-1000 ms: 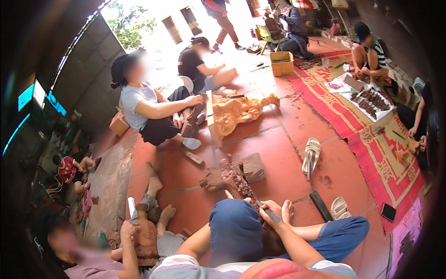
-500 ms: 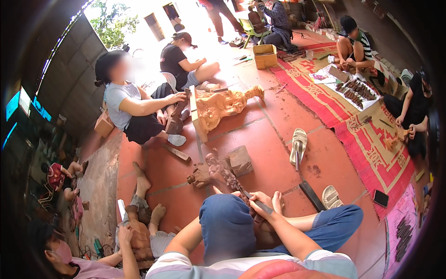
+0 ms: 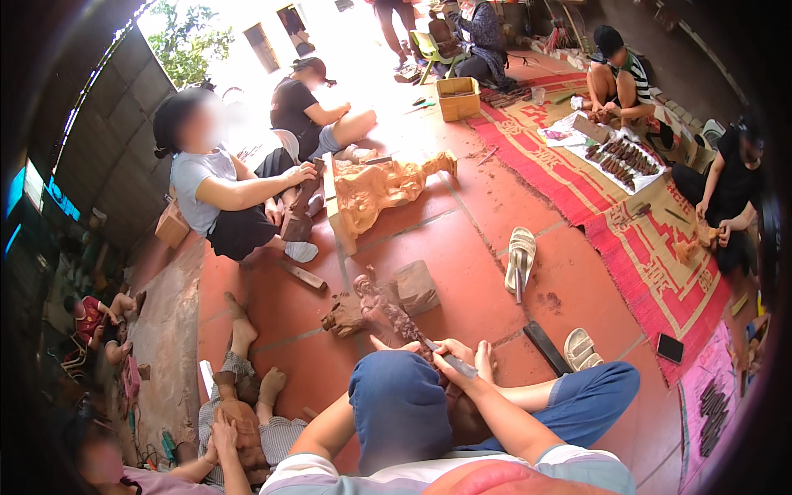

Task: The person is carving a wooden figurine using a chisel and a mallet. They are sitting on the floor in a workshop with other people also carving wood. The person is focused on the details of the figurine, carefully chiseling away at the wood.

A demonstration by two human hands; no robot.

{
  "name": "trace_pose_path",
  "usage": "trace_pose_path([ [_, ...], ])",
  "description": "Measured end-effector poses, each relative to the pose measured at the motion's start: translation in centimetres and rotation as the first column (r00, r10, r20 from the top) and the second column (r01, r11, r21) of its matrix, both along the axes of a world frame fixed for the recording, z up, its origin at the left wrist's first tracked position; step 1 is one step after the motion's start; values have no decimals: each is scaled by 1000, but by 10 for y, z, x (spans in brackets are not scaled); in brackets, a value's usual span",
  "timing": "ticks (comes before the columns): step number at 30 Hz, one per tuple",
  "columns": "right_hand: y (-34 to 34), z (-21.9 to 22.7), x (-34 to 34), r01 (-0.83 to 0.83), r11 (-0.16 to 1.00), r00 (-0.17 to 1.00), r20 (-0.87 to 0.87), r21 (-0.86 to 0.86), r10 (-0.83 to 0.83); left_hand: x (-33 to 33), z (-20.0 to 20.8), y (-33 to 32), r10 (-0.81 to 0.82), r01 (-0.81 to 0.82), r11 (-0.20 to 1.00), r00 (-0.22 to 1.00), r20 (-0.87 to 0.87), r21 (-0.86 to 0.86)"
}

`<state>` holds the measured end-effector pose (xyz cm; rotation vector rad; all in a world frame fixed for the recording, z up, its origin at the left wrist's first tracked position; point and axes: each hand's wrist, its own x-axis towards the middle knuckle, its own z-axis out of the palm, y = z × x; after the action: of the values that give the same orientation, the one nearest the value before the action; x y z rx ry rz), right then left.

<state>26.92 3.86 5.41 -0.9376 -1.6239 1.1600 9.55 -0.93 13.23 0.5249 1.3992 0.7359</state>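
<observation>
A dark brown carved wooden figure (image 3: 378, 307) with a bearded head lies slanting in front of me, its upper part against rough wood blocks. My right hand (image 3: 453, 356) is closed around a flat grey carving chisel (image 3: 459, 365), whose narrow end meets the figure's side. My left hand (image 3: 406, 346) grips the figure's lower part from the other side; my raised knee (image 3: 400, 400) in blue cloth hides most of it. Under the figure are a rough block (image 3: 415, 285) and a darker, jagged piece of wood (image 3: 340, 317).
Beside my right leg lie a pair of sandals (image 3: 520, 256) and a long dark bar (image 3: 546, 347). A large yellowish carving (image 3: 379, 194) lies ahead, with a person's hand at its base. A phone (image 3: 670, 348) rests on the red mat (image 3: 606, 247). Several people sit around.
The whole view has shifted slightly. My hands keep nearly the same hold on figure and chisel. At lower left, a person's hands have come together on a brown carving.
</observation>
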Motion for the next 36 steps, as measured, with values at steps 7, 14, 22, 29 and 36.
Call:
trace_pose_path([
  [7,-18,62,18,58,996,981,180,67,-69,-6,-6,-3,15,-15,1000,1000,16,-17],
  [14,-12,4,16,-16,1000,998,58,-13,17,-3,-3,3,12,-12,1000,1000,15,-15],
  [22,-8,0,13,-33,983,998,-59,-180,23,1,0,8,23,-22,1000,999,27,-10],
  [29,-7,34,6,-21,955,997,65,-296,42,-15,-4,-3,79,-78,996,997,21,-37],
  [36,-9,-24,37,168,968,821,570,-188,-32,-3,-1,8,57,-56,998,998,36,-20],
])
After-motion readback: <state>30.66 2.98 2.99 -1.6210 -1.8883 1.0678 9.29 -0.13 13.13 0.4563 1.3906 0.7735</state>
